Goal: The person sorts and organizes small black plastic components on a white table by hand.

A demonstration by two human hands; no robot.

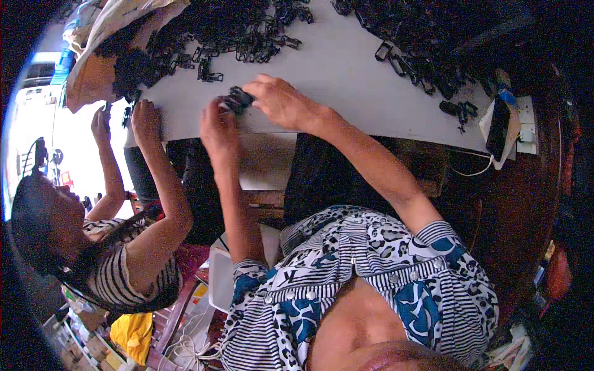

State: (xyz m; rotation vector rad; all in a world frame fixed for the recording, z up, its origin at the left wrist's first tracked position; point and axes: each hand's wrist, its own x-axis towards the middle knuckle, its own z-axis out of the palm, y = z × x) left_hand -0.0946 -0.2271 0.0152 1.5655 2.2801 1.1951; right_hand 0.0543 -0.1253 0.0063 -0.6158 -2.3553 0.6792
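Observation:
Over the near edge of the white table [346, 99], both my hands meet at a small black plastic part [237, 99]. My left hand [219, 127], slightly smeared by motion, has its fingers closed on the part's left side. From the right, my right hand [281, 104] pinches the same part between thumb and fingers. The part's exact shape is blurred and half hidden by the fingers. Just beyond my hands lie loose black frame-like plastic pieces [209, 71], at the edge of a large black pile [216, 31].
A second heap of black pieces [411, 65] lies at the right. A phone [498, 130] with a white cable leans near a power strip [526, 123] at the table's right end. On my left, a co-worker in a striped shirt [133, 272] handles pieces beside a large sack [93, 74].

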